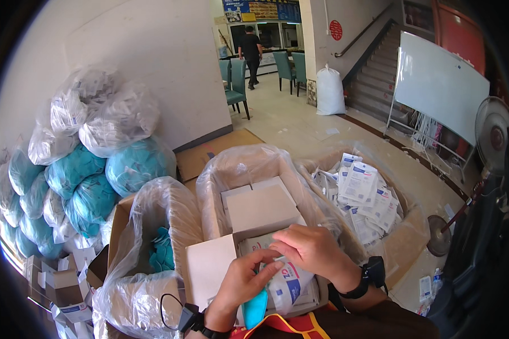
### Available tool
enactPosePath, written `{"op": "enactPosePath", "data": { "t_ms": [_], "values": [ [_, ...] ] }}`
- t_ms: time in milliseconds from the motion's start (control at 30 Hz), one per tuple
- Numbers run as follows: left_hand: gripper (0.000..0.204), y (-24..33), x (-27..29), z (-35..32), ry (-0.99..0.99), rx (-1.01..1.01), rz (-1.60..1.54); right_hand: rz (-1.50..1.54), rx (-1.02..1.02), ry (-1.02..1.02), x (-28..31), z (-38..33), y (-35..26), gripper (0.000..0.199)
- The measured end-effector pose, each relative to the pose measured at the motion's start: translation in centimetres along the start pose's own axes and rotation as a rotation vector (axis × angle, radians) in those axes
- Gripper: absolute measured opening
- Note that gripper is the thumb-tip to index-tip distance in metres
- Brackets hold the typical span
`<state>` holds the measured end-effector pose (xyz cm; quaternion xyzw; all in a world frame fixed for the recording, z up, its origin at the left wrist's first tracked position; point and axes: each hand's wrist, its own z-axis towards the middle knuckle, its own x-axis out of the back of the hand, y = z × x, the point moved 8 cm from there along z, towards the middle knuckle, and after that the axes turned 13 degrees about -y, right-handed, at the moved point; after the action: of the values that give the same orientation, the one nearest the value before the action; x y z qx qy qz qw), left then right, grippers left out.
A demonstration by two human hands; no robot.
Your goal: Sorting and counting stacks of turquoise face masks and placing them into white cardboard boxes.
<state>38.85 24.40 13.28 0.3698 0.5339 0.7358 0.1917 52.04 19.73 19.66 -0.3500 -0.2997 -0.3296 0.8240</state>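
My left hand (244, 281) and my right hand (314, 248) meet over an open cardboard box (211, 264) right in front of me. Both are closed, fingertips bent at the upper end of a white packet (289, 287) with blue and red print. A flat teal piece (255, 308) sticks out below my left hand, beside the packet; whether that hand also grips it is hidden. More white packets (257, 244) lie inside the box under my hands. Each wrist wears a dark strap with a small device.
A plastic-lined carton (121, 226) on the left holds teal pieces (162, 251); another on the right holds many white packets (361, 183). Filled bags (90, 192) are piled by the left wall, above empty small boxes (68, 288). A fan (493, 133) and whiteboard (435, 85) stand right. A person (250, 53) is far off.
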Motion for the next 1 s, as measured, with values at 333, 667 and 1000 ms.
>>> {"op": "enactPosePath", "data": {
  "t_ms": [333, 667, 1000],
  "values": [
    [0.011, 1.0, 0.6, -0.4, 0.032, 0.006, 0.123, 0.117, 0.03, -0.113, -0.3, -1.0, -1.0, 0.017],
    [0.019, -3.1, 1.3, 1.4, 0.098, -0.019, -0.581, 0.286, -0.132, -0.243, -1.8, -2.2, 1.4, 0.01],
    [0.022, -13.0, -2.8, 4.0, 0.223, 0.118, -0.689, 0.009, -0.31, -0.728, -14.6, -5.1, 7.2, 0.024]
  ]
}}
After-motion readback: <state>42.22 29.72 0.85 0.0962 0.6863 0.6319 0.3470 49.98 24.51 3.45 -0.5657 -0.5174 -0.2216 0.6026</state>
